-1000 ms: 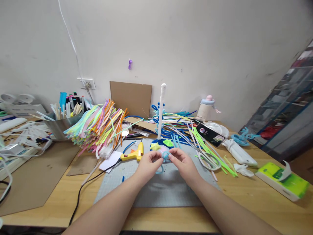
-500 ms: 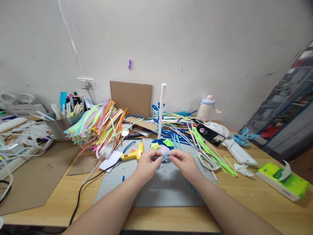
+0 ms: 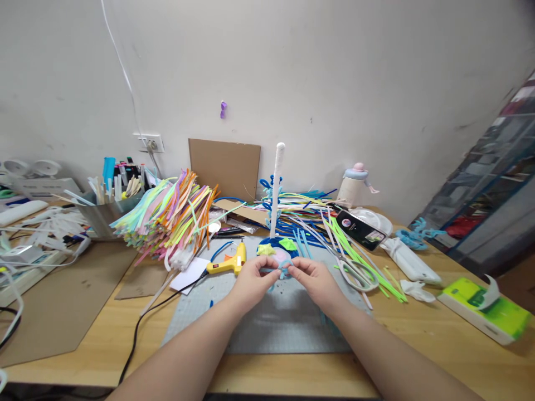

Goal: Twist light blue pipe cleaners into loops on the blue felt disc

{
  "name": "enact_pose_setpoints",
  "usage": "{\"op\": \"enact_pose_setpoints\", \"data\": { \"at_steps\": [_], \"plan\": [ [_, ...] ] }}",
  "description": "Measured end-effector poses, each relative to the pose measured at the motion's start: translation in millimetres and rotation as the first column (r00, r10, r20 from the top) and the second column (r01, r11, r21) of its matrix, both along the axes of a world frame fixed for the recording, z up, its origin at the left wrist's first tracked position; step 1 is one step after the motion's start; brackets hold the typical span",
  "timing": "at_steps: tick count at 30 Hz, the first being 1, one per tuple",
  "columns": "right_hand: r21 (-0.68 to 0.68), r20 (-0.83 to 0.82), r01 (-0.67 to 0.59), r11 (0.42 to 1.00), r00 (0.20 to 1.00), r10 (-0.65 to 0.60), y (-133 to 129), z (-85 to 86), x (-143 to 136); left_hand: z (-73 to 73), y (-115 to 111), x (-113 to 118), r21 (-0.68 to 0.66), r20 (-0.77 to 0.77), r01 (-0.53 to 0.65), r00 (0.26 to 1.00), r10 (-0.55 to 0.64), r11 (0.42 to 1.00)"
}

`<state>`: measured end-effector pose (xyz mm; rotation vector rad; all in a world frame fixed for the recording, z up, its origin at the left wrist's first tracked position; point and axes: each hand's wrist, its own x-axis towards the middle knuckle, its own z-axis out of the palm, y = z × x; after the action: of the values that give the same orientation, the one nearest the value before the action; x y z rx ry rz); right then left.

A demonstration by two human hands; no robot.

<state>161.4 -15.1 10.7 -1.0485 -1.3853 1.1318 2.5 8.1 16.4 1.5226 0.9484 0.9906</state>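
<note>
Between my hands is a light blue pipe cleaner [image 3: 284, 264], bent into a small loop. My left hand [image 3: 256, 279] pinches its left side between thumb and forefinger. On the other side my right hand [image 3: 312, 278] pinches it the same way, fingertips close together. Just behind them stands a white upright post [image 3: 276, 189] on a dark blue base. A yellow star [image 3: 266, 249], a bright green piece [image 3: 287, 244] and a pale pink rounded piece [image 3: 281, 255] sit on that base. My fingers partly hide the base's front.
A yellow glue gun [image 3: 228, 263] lies left of my hands on the grey cutting mat [image 3: 288, 328]. Scissors [image 3: 356, 274] and green pipe cleaners [image 3: 368, 256] lie to the right. Further out are a pipe cleaner bundle [image 3: 167, 217], a phone [image 3: 361, 229] and a tissue pack [image 3: 485, 307].
The light blue loop has changed shape slightly between my fingertips, and more of the pink piece shows. Both hands stay in nearly the same place.
</note>
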Motion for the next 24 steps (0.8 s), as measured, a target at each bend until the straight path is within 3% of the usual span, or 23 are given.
{"op": "enact_pose_setpoints", "data": {
  "at_steps": [17,24],
  "plan": [
    [0.018,0.050,0.007,1.000,0.999,-0.008,-1.9,-1.0,0.0,-3.5,3.9,-2.3,0.007,-0.021,0.050,0.999,-0.050,0.999],
    [0.024,0.049,0.035,0.999,0.998,-0.036,-2.7,-3.5,-1.4,-0.5,0.1,0.1,-0.001,-0.016,0.007,1.000,-0.007,1.000]
  ]
}}
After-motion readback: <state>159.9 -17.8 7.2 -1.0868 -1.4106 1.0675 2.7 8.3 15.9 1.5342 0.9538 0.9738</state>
